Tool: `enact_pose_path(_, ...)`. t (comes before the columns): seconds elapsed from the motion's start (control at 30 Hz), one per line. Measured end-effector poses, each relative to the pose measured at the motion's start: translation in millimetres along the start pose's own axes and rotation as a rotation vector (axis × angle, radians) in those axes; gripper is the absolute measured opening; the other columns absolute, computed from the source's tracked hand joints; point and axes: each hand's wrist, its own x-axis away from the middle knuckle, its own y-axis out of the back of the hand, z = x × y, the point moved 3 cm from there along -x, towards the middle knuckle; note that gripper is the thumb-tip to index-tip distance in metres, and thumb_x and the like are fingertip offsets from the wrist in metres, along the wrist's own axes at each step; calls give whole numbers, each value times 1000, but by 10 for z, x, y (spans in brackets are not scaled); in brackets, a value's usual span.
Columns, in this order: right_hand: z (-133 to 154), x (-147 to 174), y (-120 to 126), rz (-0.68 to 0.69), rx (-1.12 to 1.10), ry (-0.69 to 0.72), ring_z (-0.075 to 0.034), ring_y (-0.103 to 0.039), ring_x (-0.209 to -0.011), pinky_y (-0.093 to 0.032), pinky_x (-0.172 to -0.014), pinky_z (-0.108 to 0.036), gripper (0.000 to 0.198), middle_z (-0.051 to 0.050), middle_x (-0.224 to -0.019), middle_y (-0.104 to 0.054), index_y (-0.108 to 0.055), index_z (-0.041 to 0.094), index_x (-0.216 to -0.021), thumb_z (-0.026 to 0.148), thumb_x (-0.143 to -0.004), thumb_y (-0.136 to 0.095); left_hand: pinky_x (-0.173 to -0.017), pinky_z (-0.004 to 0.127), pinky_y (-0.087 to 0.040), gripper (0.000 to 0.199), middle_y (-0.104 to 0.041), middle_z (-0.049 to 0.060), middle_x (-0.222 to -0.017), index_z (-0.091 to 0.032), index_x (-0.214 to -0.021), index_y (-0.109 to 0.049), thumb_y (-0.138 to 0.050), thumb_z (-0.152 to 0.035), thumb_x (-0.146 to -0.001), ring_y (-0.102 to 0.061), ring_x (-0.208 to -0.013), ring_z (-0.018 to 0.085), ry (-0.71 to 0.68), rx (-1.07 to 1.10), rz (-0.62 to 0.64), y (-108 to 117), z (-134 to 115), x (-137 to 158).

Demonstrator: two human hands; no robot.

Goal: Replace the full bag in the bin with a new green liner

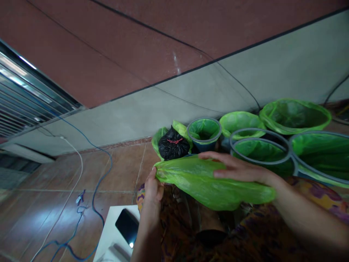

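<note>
A bright green plastic bag (201, 182) stretches sideways above my lap. My left hand (153, 186) pinches its narrow, gathered end. Lying along the bag's upper side, my right hand (237, 168) has its fingers stretched out and apart, touching the plastic. Just beyond the bag sits a tied black plastic bag (173, 145) with a red tie, with green plastic around it. To its right stands a small bin (205, 147) lined with a green bag. A grey-rimmed bin (259, 130), also lined in green, is close behind my right wrist.
More green-lined bins stand along the wall, among them a wide one (296, 112) and one at the right edge (321, 136). A phone (127, 226) lies on a white surface (107, 233) at lower left. A blue cable (96, 193) and a white cable (79, 178) cross the tiled floor.
</note>
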Motion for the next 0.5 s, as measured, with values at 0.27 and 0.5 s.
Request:
enact_pose_path(0.27, -510, -52, -256, 46, 490, -177, -30, -70, -92, -53, -81, -39, 31, -8, -95, -75, -75, 25, -100, 16, -76, -57, -64, 22, -51, 18, -71, 1, -69, -15, -79, -68, -77, -28, -70, -63, -59, 11, -78, -119, -46, 120, -77, -113)
enact_pose_path(0.5, -496, -89, 512, -476, 511, -378, -24, -68, -87, -48, -81, -33, 34, -9, -97, -76, -74, 17, -105, 14, -81, -50, -64, 23, -47, 36, -71, -1, -71, -15, -90, -70, -85, -27, -60, -62, -62, 12, -221, -432, 67, 228, -104, -70)
